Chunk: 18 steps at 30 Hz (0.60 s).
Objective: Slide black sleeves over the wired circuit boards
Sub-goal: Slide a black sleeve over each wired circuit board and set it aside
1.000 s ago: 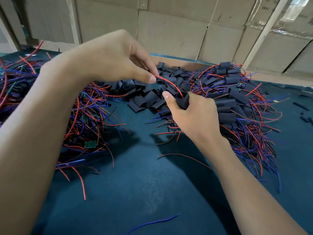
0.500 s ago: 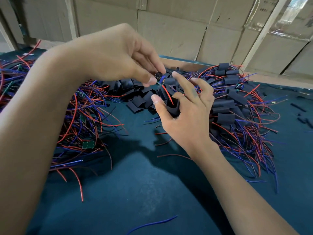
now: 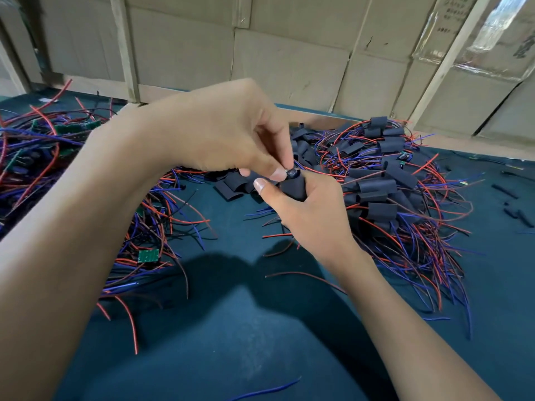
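A black sleeve [image 3: 293, 188] was gripped upright by the right hand [image 3: 311, 218]; the board end [image 3: 291, 172] (right above) was pinched by the left hand [image 3: 220, 134].

Even, fairly bright light falls from above, casting soft arm shadows on the dark teal felt-covered table [image 3: 249, 328]. Glare streaks the clear plastic wrap [image 3: 492, 27] at upper right. Wide-angle distortion bends the edges.
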Tool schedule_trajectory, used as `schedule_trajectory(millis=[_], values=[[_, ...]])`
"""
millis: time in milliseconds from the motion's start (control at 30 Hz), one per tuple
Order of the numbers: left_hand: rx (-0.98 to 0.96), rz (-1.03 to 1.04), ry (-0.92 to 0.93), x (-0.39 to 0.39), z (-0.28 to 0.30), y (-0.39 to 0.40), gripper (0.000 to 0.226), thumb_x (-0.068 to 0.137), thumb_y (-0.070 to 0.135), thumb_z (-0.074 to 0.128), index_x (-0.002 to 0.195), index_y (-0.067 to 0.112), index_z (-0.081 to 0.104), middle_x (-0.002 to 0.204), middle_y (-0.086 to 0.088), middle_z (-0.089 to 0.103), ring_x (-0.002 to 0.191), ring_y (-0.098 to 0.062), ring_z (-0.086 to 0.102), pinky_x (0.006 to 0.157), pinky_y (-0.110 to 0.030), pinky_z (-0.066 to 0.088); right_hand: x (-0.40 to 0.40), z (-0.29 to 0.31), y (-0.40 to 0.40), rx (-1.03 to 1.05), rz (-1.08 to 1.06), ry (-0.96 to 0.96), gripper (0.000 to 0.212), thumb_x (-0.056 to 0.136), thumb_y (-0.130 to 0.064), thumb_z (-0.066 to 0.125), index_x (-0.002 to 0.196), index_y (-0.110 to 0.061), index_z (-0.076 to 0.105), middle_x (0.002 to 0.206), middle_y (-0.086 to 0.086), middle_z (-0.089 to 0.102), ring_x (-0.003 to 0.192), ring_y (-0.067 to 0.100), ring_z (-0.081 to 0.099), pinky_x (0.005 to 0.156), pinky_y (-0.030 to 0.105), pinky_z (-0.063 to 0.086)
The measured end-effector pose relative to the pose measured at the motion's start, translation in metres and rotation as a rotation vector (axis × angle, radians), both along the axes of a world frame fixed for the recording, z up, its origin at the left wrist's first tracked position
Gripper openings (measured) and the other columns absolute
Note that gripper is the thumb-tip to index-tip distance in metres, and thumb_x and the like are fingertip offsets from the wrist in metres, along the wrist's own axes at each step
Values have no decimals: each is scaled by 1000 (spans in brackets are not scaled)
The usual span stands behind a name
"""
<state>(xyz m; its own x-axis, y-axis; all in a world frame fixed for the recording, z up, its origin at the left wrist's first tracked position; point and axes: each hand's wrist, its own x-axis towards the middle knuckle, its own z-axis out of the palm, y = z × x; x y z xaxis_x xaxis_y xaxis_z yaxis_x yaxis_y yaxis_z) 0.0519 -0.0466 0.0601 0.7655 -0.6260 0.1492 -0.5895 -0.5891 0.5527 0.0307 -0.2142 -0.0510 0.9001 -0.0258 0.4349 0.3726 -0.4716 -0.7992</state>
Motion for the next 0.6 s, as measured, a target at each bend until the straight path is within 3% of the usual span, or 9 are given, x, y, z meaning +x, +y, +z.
schedule_trajectory(millis=[67,133,233,300,367,433,500,600], values=[[29,-2,-9,-1,-1,-1,9,82,23,79,86,31,78,75,9,76,72,-18,72,78,-35,52,2,1,-1,51,41,103,51,84,-45,70,59,-10,43,45,-6,37,45,15,39,42,35,42],[60,-9,-17,-2,0,-2,12,83,23,76,87,35,79,77,3,76,76,-24,70,80,-43,53,3,0,1,124,88,153,49,87,-43,67,54,-19,40,45,-6,35,43,16,36,41,27,36],[68,-23,-24,-5,2,-1,13,85,26,73,91,36,79,83,2,76,88,-31,69,91,-52,53,2,1,8,101,93,74,49,96,-39,62,59,-23,34,52,-11,29,51,10,24,48,24,23],[-18,-11,-37,-4,4,5,10,88,31,72,95,34,78,84,9,77,88,-22,72,94,-42,55,0,5,4,-40,26,-59,44,98,-43,60,66,-17,44,49,-8,31,51,12,26,49,27,25],[-157,62,-70,1,5,13,13,90,39,70,98,32,77,86,9,77,89,-19,73,92,-40,58,-2,14,-6,-324,-82,-262,37,95,-46,60,79,-12,56,45,-6,30,51,19,31,49,34,34],[-266,136,-103,7,5,19,19,93,43,66,97,28,77,86,6,77,88,-19,73,92,-31,57,-9,26,-12,-529,-131,-411,40,91,-53,60,89,-13,61,49,-13,28,55,18,33,50,34,39],[-342,192,-95,12,3,23,21,95,39,65,95,23,77,85,7,77,86,-14,73,82,-14,54,-18,37,-10,-569,-118,-468,44,89,-61,58,95,-18,61,58,-16,37,59,10,40,53,33,43],[-299,292,-51,22,-4,28,20,94,42,65,92,26,77,83,9,76,85,-11,72,79,-16,51,-29,43,-3,-567,-64,-532,46,90,-67,55,104,-24,61,86,-15,61,72,8,58,59,35,49]])
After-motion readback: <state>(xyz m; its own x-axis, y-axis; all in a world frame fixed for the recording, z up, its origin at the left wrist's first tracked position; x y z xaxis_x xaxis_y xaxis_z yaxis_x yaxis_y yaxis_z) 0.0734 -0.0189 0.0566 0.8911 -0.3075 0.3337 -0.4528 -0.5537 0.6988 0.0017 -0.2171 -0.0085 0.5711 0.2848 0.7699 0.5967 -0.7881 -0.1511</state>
